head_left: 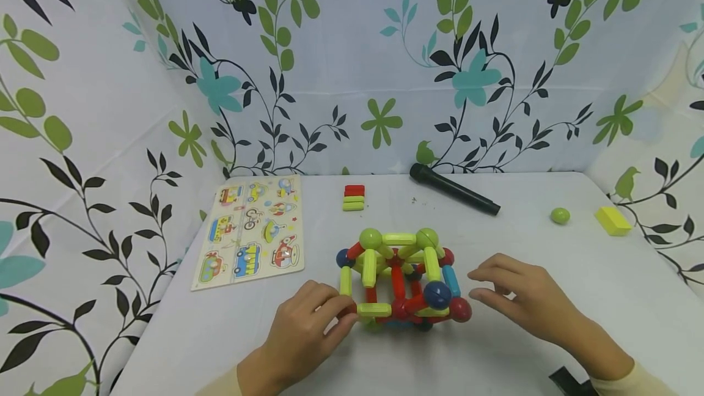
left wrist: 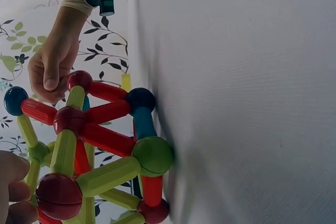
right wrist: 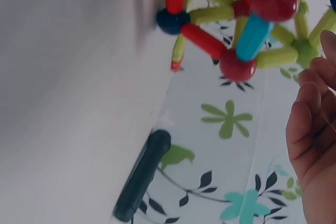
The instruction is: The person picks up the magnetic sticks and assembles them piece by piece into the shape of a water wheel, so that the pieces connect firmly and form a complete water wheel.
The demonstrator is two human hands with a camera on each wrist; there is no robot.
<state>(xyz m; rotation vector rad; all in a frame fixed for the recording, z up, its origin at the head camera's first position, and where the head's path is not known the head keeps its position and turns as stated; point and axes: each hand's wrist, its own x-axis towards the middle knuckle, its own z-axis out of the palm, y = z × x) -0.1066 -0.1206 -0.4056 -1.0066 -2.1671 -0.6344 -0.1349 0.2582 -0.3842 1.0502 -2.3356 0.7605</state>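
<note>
A cage-like frame of green, red and blue magnetic rods and balls (head_left: 398, 280) stands on the white table (head_left: 220, 335), at its middle. My left hand (head_left: 343, 313) grips its front-left corner, with fingers curled round a red ball and the end of a green rod (head_left: 374, 309). In the left wrist view, the fingertips (left wrist: 13, 182) lie beside a red ball (left wrist: 58, 195). My right hand (head_left: 481, 286) hovers at the frame's right side with relaxed, spread fingers, close to a red ball (head_left: 461, 309). The right wrist view shows those fingers (right wrist: 307, 129) apart from the frame (right wrist: 247, 19).
A picture puzzle board (head_left: 253, 231) lies to the left. Behind the frame are a small stack of red and green blocks (head_left: 354, 198) and a black cylinder (head_left: 453, 189). A green ball (head_left: 560, 216) and a yellow block (head_left: 612, 220) sit at the far right. Patterned cloth walls enclose the table.
</note>
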